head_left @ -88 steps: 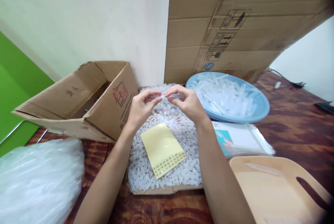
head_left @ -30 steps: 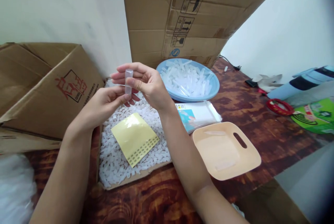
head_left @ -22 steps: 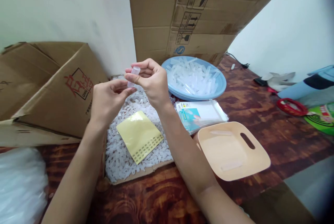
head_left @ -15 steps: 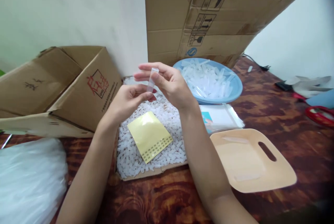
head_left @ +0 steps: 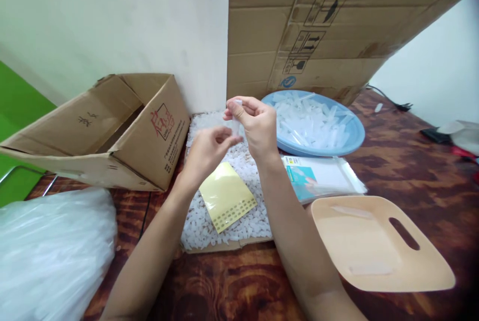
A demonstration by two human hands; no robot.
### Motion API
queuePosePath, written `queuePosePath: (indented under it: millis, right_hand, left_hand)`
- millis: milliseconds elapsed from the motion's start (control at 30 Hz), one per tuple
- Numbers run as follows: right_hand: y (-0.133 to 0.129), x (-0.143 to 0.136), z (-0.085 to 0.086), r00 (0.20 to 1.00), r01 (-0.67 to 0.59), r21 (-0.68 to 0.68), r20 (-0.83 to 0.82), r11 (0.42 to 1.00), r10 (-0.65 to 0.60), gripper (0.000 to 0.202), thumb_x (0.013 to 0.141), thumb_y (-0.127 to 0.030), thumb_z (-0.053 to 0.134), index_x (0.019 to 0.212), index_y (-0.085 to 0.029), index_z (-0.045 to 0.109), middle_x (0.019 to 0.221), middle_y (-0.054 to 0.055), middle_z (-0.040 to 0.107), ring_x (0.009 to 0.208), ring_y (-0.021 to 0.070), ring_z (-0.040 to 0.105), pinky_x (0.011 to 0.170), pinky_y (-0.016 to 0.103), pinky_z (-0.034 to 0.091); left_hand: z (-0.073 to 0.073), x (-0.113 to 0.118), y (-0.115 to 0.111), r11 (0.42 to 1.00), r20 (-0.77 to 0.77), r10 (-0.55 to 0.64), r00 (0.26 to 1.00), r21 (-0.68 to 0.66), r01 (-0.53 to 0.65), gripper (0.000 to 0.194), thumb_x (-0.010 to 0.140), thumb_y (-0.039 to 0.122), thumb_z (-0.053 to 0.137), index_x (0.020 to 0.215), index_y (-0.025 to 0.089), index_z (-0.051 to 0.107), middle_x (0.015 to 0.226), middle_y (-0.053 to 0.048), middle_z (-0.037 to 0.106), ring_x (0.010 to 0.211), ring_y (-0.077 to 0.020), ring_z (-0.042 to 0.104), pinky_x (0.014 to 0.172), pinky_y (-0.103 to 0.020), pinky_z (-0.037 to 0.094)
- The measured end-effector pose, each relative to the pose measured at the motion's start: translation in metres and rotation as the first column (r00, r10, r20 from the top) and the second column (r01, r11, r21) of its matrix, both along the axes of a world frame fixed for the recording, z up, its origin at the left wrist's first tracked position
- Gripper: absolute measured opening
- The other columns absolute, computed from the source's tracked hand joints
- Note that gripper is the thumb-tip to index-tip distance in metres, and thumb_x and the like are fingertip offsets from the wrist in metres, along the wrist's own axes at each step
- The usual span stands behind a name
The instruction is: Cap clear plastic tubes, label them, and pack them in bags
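My right hand (head_left: 256, 124) is closed, pinching a small clear plastic tube (head_left: 236, 124) upright between thumb and fingers. Just below and to the left, my left hand (head_left: 211, 149) has its fingers curled toward the thumb near the tube's lower end; motion blur hides whether anything is between them. Under both hands lies a shallow cardboard tray heaped with small white plastic pieces (head_left: 204, 235). A yellow sheet (head_left: 227, 193) with rows of small dots along its near edge rests on those pieces.
Behind on the right, a blue basin (head_left: 357, 134) holds many clear tubes. Nearer are clear packets (head_left: 333, 173) and a beige tray (head_left: 419, 273) with two clear strips. At left stand an open cardboard box (head_left: 170, 144) and a full plastic bag (head_left: 56, 251); a large carton (head_left: 258, 31) rises behind.
The camera view has shifted, so the scene sits further right. My right fingers, spread out before, are now curled around the tube. The left hand's fingers have curled in more.
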State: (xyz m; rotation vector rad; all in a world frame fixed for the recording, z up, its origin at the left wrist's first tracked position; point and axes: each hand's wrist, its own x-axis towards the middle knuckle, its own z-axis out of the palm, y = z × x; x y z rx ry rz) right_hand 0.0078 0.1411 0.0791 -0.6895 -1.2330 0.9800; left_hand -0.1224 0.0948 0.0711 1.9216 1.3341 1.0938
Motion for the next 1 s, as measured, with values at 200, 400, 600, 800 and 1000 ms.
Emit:
queuePosePath:
  millis: [200, 400, 600, 800, 1000]
  right_hand:
    - [0.008, 0.026, 0.004, 0.991, 0.133, 0.063, -0.009, 0.989, -0.133, 0.026, 0.083, -0.044, 0.081, 0.092, -0.021, 0.072, 0.083, 0.001, 0.071, 0.077, 0.0163, 0.070, 0.075, 0.030, 0.062]
    - [0.007, 0.042, 0.008, 0.994, 0.106, 0.002, 0.041, 0.994, -0.106, 0.025, 0.081, -0.041, 0.081, 0.089, -0.019, 0.072, 0.075, 0.001, 0.069, 0.069, 0.0152, 0.066, 0.069, 0.030, 0.058]
    - [0.002, 0.044, 0.008, 0.914, 0.049, -0.035, 0.404, 0.998, -0.030, 0.024, 0.084, -0.041, 0.073, 0.091, -0.018, 0.073, 0.074, 0.000, 0.066, 0.062, 0.0134, 0.055, 0.059, 0.027, 0.045]
    - [-0.002, 0.039, 0.005, 0.696, 0.011, -0.092, 0.715, 0.996, 0.058, 0.029, 0.080, -0.047, 0.078, 0.078, -0.018, 0.074, 0.067, -0.001, 0.061, 0.062, 0.0146, 0.048, 0.058, 0.028, 0.035]
    - [-0.002, 0.025, 0.003, 0.777, -0.121, -0.121, 0.606, 0.985, 0.169, 0.027, 0.084, -0.046, 0.075, 0.081, -0.019, 0.073, 0.063, -0.005, 0.053, 0.056, 0.0116, 0.040, 0.055, 0.027, 0.031]
  left_hand:
    - [-0.027, 0.033, -0.039, 0.940, -0.795, -0.329, 0.510, -0.327, 0.096, 0.068, 0.054, 0.045, 0.099, 0.108, 0.013, 0.071, 0.120, -0.021, 0.069, 0.104, -0.0399, 0.068, 0.073, -0.042, 0.056]
    - [-0.047, 0.043, -0.038, 0.971, -0.812, -0.237, 0.534, -0.186, 0.147, 0.032, 0.082, 0.013, 0.076, 0.112, 0.010, 0.065, 0.114, -0.019, 0.068, 0.095, -0.0320, 0.070, 0.072, -0.038, 0.054]
    - [-0.033, -0.005, -0.003, 0.972, -0.704, -0.228, 0.672, -0.124, 0.200, 0.026, 0.086, 0.019, 0.073, 0.111, 0.019, 0.064, 0.107, -0.007, 0.070, 0.097, -0.0258, 0.069, 0.082, -0.035, 0.054]
    - [-0.007, -0.036, 0.010, 0.987, -0.362, -0.022, 0.932, 0.139, 0.078, 0.029, 0.094, 0.025, 0.066, 0.123, 0.021, 0.067, 0.108, -0.006, 0.066, 0.096, -0.0224, 0.068, 0.087, -0.035, 0.055]
    - [0.007, -0.043, 0.007, 0.978, -0.121, 0.066, 0.990, 0.206, -0.040, 0.024, 0.090, 0.026, 0.074, 0.113, 0.022, 0.068, 0.099, -0.005, 0.078, 0.089, -0.0215, 0.074, 0.079, -0.032, 0.058]
